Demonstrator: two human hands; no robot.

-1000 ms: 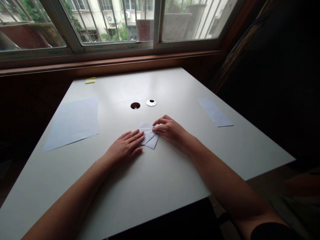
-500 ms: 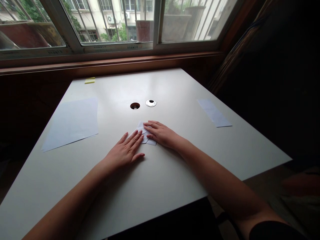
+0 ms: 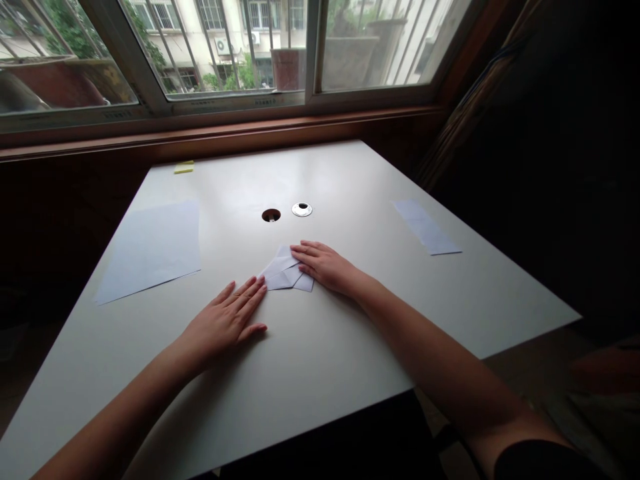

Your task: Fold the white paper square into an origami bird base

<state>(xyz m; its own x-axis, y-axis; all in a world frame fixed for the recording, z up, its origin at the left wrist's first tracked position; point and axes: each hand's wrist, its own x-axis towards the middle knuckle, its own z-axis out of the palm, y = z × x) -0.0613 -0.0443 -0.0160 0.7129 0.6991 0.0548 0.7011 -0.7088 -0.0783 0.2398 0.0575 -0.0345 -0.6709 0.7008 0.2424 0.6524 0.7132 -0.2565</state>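
Observation:
A folded piece of white paper [image 3: 283, 272] lies flat near the middle of the white table, with several creased flaps showing. My left hand [image 3: 233, 313] rests palm down at the paper's left corner, fingers stretched out and thumb apart, only the fingertips at its edge. On the other side my right hand [image 3: 325, 265] lies flat, its fingers extended over the paper's right part and hiding some of it. Neither hand grips anything.
Large white sheets [image 3: 150, 250] lie at the left of the table [image 3: 310, 360], and a narrower paper strip [image 3: 427, 228] at the right. Beyond the folded paper are a round hole [image 3: 271, 215] and its metal cover [image 3: 302, 210]. Yellow sticky notes [image 3: 184, 167] sit at the far left edge.
My left hand has slid left and toward me, off most of the folded paper, uncovering its left part. My right hand has barely moved. The view has shifted slightly.

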